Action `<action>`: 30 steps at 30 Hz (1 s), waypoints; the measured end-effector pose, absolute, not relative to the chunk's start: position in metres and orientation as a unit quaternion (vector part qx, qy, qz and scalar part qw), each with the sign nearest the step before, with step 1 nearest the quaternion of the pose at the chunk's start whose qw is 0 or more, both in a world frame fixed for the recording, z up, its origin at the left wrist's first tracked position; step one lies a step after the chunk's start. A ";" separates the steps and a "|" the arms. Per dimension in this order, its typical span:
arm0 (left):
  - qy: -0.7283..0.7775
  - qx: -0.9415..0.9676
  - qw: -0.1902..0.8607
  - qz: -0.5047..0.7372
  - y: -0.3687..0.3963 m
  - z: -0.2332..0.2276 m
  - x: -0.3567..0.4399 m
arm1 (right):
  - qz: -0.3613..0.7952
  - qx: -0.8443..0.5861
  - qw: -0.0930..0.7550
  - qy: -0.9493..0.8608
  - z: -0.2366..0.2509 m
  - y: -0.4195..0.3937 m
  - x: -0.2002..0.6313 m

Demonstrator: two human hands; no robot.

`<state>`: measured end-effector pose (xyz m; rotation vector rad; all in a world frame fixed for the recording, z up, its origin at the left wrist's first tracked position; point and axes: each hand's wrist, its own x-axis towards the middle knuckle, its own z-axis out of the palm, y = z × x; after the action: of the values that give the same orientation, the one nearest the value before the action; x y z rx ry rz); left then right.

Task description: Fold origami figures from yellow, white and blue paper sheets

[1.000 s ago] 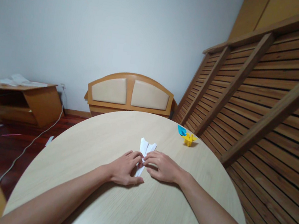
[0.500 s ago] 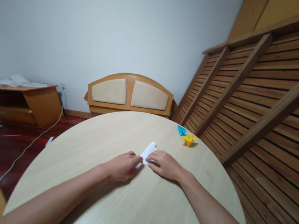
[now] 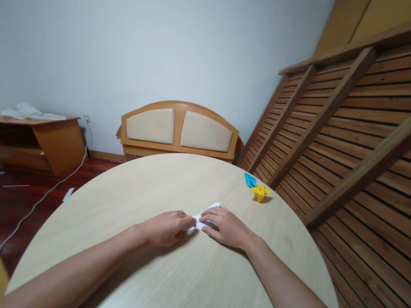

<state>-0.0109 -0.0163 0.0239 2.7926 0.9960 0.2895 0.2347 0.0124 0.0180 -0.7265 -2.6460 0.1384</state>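
A folded white paper (image 3: pixel 205 215) lies flat on the round pale wooden table (image 3: pixel 170 179), mostly covered by my hands. My left hand (image 3: pixel 166 228) pinches its near end with the fingertips. My right hand (image 3: pixel 226 226) presses down on the paper from the right side. Only a small corner of the paper shows between and beyond the fingers.
A yellow paper figure (image 3: pixel 261 191) and a blue paper piece (image 3: pixel 250 180) sit at the table's far right edge. Behind the table stand a padded wooden headboard (image 3: pixel 179 129), slatted wooden panels (image 3: pixel 363 142) on the right, and a low cabinet (image 3: pixel 32 139) at left.
The white paper stood up between my hands a second ago; it has since been turned and laid flat to the right, under my right hand.
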 end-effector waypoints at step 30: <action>0.411 0.907 -0.069 0.065 -0.025 0.030 0.003 | -0.005 -0.344 0.142 -0.928 0.025 0.010 0.234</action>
<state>0.0034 -0.0246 0.0296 2.9813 1.3503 0.2143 0.2335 0.0100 0.0253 -0.9923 -2.6781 -0.0153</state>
